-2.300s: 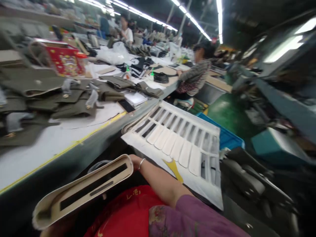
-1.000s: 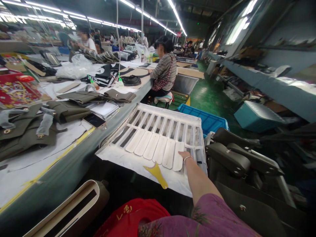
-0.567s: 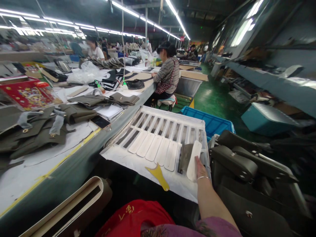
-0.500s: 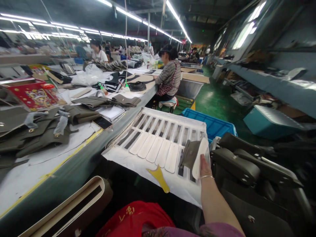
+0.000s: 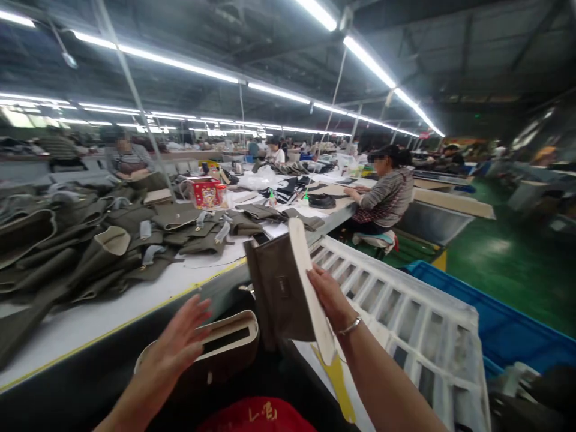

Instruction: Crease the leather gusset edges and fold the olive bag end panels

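My right hand (image 5: 330, 295) grips a dark olive bag piece (image 5: 288, 294) by its long cream-coloured strip with rounded ends (image 5: 300, 252). The piece is tilted up in front of me, with a small rectangular patch on its dark face. To the left, my left hand (image 5: 179, 343) is open in the air, fingers apart, holding nothing. Behind and below it stands a partly built dark bag (image 5: 229, 363) with a cream rim and an open top. The hand overlaps the bag in view; whether they touch I cannot tell. A yellow plastic tool (image 5: 335, 384) lies partly behind my right forearm.
A white slatted rack (image 5: 450, 312) stands at my right, beside a blue crate (image 5: 508, 312). Heaped dark bag pieces (image 5: 81, 258) cover the table (image 5: 108, 321) at left. A red box (image 5: 206, 193) stands farther back. A co-worker (image 5: 387, 192) sits at the table's far side.
My right hand has lifted the bag piece from the rack and brought it left, before me. My left hand has come into view, open. The view has turned left and upward.
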Demonstrator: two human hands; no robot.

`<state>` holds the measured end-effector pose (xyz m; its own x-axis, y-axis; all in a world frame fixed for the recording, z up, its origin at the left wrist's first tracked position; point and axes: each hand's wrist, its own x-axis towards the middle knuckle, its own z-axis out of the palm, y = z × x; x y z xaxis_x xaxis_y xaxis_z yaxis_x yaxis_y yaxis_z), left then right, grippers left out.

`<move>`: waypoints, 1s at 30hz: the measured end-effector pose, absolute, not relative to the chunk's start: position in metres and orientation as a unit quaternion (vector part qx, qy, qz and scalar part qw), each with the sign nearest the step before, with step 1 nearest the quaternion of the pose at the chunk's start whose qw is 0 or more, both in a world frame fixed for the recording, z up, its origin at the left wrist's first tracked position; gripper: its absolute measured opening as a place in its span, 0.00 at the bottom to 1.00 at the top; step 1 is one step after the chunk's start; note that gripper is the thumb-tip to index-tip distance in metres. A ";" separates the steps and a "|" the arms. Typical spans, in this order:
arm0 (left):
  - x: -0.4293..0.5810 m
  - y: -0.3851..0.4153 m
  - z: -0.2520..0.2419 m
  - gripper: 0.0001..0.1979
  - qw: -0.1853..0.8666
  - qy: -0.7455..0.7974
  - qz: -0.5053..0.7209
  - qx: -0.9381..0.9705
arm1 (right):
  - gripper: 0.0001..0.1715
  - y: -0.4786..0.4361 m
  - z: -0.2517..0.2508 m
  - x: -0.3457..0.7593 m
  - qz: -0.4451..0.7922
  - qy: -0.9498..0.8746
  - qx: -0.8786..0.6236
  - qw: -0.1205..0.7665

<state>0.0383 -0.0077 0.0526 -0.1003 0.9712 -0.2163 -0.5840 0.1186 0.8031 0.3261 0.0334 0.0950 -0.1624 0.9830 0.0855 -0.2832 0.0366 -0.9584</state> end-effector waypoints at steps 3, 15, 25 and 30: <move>0.040 -0.019 0.072 0.25 0.671 0.391 0.544 0.317 | 0.22 0.045 0.095 0.255 0.610 -0.541 -0.343 0.466; -0.010 0.030 0.070 0.11 0.360 0.460 0.699 0.413 | 0.49 0.070 0.105 0.179 0.422 -0.740 -0.374 0.367; -0.026 0.034 0.051 0.14 0.431 0.375 0.753 0.328 | 0.66 0.074 0.087 0.136 0.297 -0.759 -0.492 0.306; -0.072 0.023 0.043 0.17 0.502 0.420 0.646 0.393 | 0.56 0.079 0.068 0.156 0.213 -0.844 -0.430 0.241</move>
<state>-0.0722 0.0230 0.0427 -0.1868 0.9786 0.0868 -0.3188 -0.1440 0.9368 0.1562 0.0794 0.0681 -0.5149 0.8279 0.2224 0.6226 0.5395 -0.5669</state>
